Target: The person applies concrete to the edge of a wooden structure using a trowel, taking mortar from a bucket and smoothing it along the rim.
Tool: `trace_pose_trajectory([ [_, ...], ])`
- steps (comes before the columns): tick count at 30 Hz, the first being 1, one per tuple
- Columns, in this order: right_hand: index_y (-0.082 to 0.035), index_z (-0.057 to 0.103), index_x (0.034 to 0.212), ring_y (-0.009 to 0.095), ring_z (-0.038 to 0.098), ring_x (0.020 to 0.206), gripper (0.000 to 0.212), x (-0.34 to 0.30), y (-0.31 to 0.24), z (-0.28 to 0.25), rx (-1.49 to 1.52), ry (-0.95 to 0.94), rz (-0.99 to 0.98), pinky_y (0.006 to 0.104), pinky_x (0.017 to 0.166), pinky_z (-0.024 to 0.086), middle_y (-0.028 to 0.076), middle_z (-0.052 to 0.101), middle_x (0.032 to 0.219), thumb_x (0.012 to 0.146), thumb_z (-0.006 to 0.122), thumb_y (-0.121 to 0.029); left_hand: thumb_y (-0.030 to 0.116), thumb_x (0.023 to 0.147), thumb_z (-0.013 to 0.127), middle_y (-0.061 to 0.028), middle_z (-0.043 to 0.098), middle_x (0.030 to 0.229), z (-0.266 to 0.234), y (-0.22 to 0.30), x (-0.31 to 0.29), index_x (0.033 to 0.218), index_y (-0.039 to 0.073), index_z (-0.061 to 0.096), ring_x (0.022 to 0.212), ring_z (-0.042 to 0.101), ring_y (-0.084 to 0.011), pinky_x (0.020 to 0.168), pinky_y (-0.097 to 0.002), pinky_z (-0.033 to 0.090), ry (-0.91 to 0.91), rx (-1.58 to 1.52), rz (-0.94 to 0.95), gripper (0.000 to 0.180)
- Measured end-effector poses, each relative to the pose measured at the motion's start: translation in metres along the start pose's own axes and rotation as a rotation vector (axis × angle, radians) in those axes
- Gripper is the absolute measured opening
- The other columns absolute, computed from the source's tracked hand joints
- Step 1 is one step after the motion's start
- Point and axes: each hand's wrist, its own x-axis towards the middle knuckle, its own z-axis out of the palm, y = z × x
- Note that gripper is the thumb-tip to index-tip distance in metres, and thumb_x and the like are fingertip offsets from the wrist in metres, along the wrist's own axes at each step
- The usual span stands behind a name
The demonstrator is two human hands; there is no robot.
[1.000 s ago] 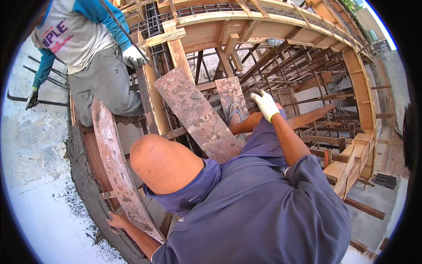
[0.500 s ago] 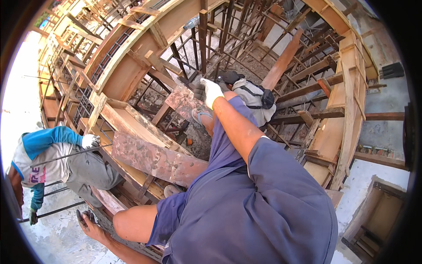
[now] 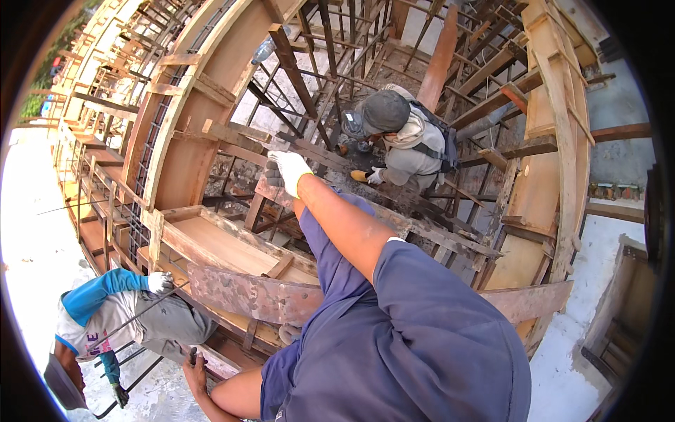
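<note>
My right hand (image 3: 287,173) wears a white glove with grey finger pads. It reaches out over my raised knee, above a stained board (image 3: 271,193), fingers loosely apart and nothing visible in them. Low on the left is my left hand (image 3: 195,374), bare, its fingers curled around something small and dark that I cannot make out. A curved, stained reddish board (image 3: 253,294) lies just in front of me, partly hidden by my leg.
A co-worker in a grey cap (image 3: 385,111) bends below me, a gloved hand beside a yellow object (image 3: 360,176). At left, a co-worker with teal sleeves (image 3: 116,290) grips a thin steel bar (image 3: 144,309). Curved plywood formwork (image 3: 190,151), timber props and rebar surround us.
The view has shifted. The co-worker in the cap now shows more fully, gloved hand and yellow object included. My right hand sits farther left and lower; my left hand appears farther right.
</note>
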Motion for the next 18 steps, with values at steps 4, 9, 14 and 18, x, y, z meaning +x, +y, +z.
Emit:
trace_pose_trajectory([
  [4, -0.008, 0.064, 0.135, 0.025, 0.050, 0.132, 0.051, 0.057, -0.028, -0.025, 0.105, 0.362, 0.034, 0.0413, 0.108, 0.040, 0.014, 0.057, 0.148, 0.093, 0.072, -0.035, 0.019, 0.100, 0.066, -0.0113, 0.069, 0.105, -0.007, -0.028, -0.009, 0.136, -0.007, 0.059, 0.081, 0.064, -0.0158, 0.069, -0.0288, 0.051, -0.014, -0.107, -0.098, 0.045],
  [9, -0.006, 0.053, 0.148, 0.022, 0.050, 0.135, 0.056, 0.149, -0.045, -0.050, 0.051, 0.370, -0.070, 0.0375, 0.114, 0.036, 0.006, 0.053, 0.154, 0.103, 0.056, -0.039, 0.020, 0.099, 0.067, -0.0128, 0.070, 0.111, -0.007, -0.018, -0.007, 0.135, -0.009, 0.060, 0.085, 0.064, -0.0169, 0.074, -0.0295, 0.053, 0.015, 0.001, -0.157, 0.046],
  [14, -0.016, 0.053, 0.149, 0.023, 0.045, 0.141, 0.057, 0.159, -0.040, 0.036, 0.415, 0.084, 0.045, 0.0430, 0.113, 0.042, 0.003, 0.054, 0.152, 0.102, 0.061, -0.047, 0.020, 0.099, 0.066, -0.0178, 0.071, 0.113, 0.000, -0.013, -0.021, 0.133, -0.011, 0.061, 0.089, 0.066, -0.0208, 0.079, -0.0335, 0.054, 0.074, 0.093, -0.128, 0.047],
  [18, -0.020, 0.061, 0.138, 0.024, 0.042, 0.135, 0.064, 0.169, -0.003, 0.084, 0.579, 0.140, 0.137, 0.0423, 0.106, 0.043, 0.001, 0.047, 0.152, 0.090, 0.071, -0.061, 0.019, 0.096, 0.068, -0.0225, 0.073, 0.111, 0.004, 0.039, -0.005, 0.131, -0.008, 0.064, 0.098, 0.070, -0.0232, 0.086, -0.0351, 0.055, 0.029, 0.150, -0.216, 0.044],
])
